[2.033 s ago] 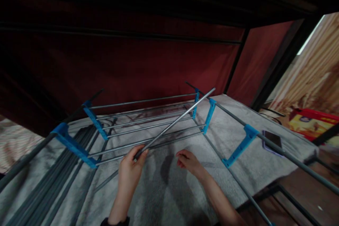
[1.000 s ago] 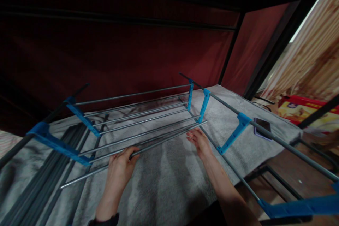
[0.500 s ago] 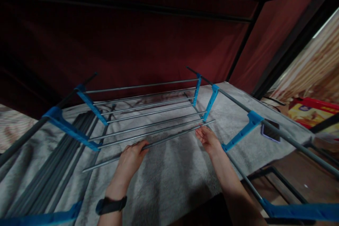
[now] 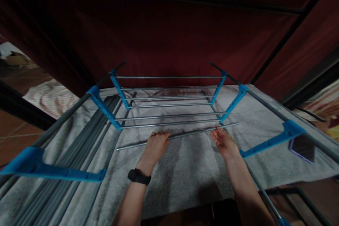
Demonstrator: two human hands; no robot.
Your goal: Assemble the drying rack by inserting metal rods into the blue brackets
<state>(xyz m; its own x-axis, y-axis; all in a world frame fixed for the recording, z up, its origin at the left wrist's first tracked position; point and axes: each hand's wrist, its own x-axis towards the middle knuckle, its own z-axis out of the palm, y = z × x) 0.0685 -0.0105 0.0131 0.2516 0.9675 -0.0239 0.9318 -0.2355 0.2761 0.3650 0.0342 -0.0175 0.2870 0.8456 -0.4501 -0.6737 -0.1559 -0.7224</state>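
Observation:
A loose grey metal tube lies slantwise in front of the rack, its right end higher in view. My left hand, with a dark band on the wrist, is closed over the tube left of its middle. Near the right end, my right hand pinches the tube with thumb and fingers. Behind it stands the rack, made of thin crossbars between blue plastic brackets on both sides. The nearest blue bracket on the right and the one on the left have no crossbar between them.
A bundle of grey tubes lies at the left on the grey cloth. A phone rests at the right, beyond the side rail. Dark red fabric hangs behind the rack.
The view has swung left, so rack and hands appear farther right. Both hands keep hold of the tube, which now lies more nearly parallel to the crossbars.

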